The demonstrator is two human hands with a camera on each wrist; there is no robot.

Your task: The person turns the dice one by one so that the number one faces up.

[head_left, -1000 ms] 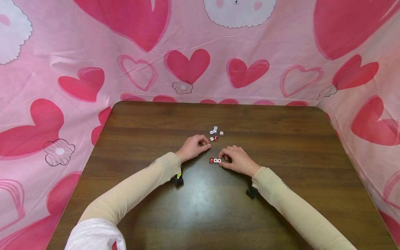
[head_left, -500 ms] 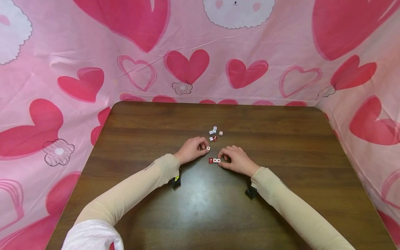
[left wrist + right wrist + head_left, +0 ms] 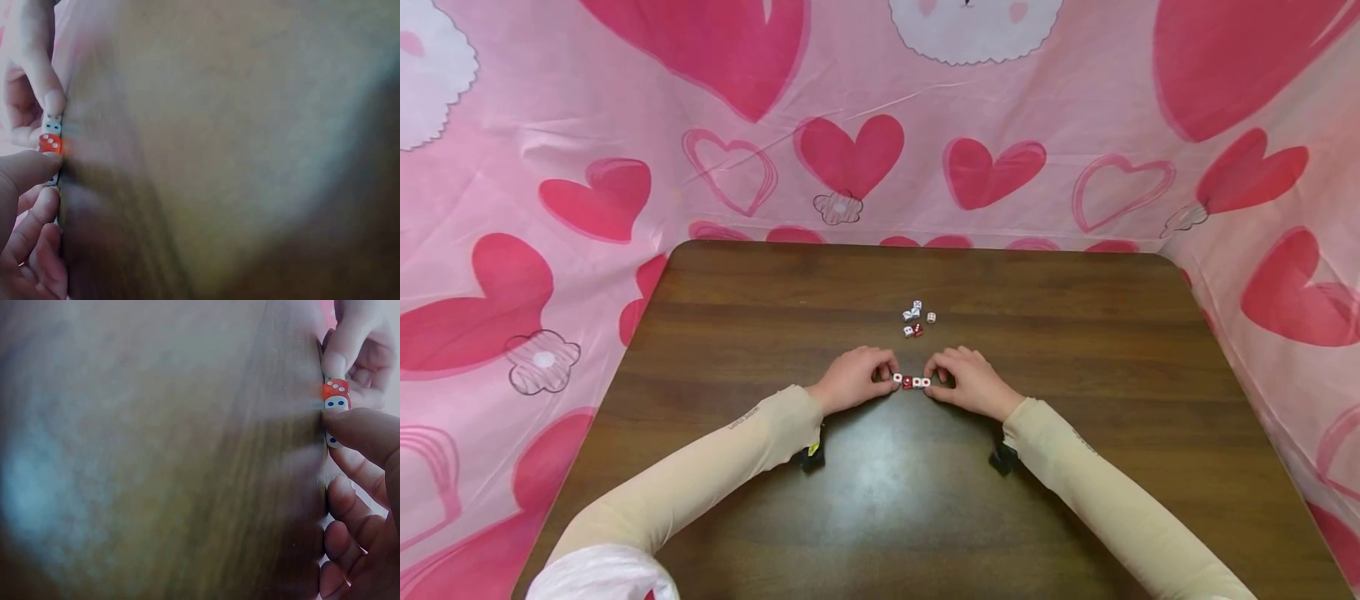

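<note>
In the head view, a short row of dice lies across the middle of the table. My left hand (image 3: 853, 380) pinches the white die (image 3: 897, 378) at the row's left end between thumb and index finger. A red die (image 3: 907, 382) sits right beside it, followed by a white die (image 3: 917, 383). At the right end, my right hand (image 3: 976, 383) pinches another white die (image 3: 927, 383). In the left wrist view, my left thumb (image 3: 34, 169) partly covers its die below the red one. The right wrist view has my right thumb (image 3: 362, 431) across the end die.
Beyond the row lies a loose group of dice: several white ones, such as the die (image 3: 931, 317) at its right, and a red die (image 3: 918, 330). The brown wooden table (image 3: 880, 517) is bounded by a pink heart-patterned cloth (image 3: 1000, 108).
My left hand has brought a white die toward me, from near the loose group down to the left end of the row. The right hand has stayed at the right end.
</note>
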